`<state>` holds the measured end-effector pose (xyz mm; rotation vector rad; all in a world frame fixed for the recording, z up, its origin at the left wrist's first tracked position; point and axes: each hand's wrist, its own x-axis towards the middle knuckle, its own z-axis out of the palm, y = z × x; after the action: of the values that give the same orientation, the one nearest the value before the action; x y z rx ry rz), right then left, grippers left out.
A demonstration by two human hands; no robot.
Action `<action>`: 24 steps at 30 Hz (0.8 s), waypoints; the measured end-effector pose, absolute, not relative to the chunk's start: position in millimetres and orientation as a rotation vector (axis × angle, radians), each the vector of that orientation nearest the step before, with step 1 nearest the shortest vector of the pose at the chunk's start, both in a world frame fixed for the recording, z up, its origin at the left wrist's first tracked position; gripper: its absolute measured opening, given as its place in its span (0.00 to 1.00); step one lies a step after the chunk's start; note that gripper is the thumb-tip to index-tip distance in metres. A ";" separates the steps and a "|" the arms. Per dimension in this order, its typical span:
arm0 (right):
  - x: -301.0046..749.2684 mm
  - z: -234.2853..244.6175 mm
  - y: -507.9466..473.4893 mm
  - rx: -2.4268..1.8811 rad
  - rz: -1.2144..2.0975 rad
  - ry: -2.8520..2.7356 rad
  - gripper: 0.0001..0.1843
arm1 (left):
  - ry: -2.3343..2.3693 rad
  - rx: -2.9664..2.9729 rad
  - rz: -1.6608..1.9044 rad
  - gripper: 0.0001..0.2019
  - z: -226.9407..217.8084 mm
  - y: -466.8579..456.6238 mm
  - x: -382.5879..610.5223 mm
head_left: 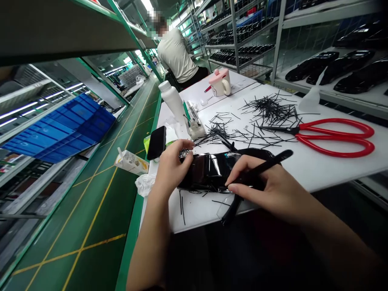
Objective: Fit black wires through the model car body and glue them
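A glossy black model car body [212,169] lies on the white table [318,161] near its front edge. My left hand [171,165] grips the car's left end, fingers curled over it. Pinched in my right hand [260,186] is a thin black pen-like tool [266,163], and that hand rests on the car's right side. The tool's tip is hidden by my fingers. Another black tool [232,210] lies under my right hand, sticking out over the table's edge.
Red-handled scissors [333,137] and several loose thin black strips [266,109] lie on the table behind the car. A black phone [157,142], a white bottle [172,99] and a pink mug [221,82] stand further back. A green conveyor [100,194] runs left. A co-worker [177,52] stands far off.
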<state>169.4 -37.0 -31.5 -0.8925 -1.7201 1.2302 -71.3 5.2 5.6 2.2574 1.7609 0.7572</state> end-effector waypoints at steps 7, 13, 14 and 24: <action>168.7 -45.0 -38.5 -0.713 1.222 -1.557 0.07 | 1.211 2.654 0.338 0.12 24.1 -33.4 -45.0; 162.5 -47.0 -38.9 -0.700 1.254 -1.454 0.08 | 1.253 2.786 0.081 0.11 27.0 -32.9 -45.5; 161.7 -47.4 -39.0 -0.701 1.262 -1.442 0.08 | 1.259 2.798 0.066 0.11 27.6 -32.8 -46.1; 157.6 -54.4 -39.0 -0.710 1.299 -1.388 0.08 | 1.221 2.833 0.211 0.11 33.6 -37.5 -49.2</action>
<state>157.6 -39.0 -54.4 -0.7105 -1.3877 1.2991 -49.2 -37.5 33.6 2.8326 1.2205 0.2114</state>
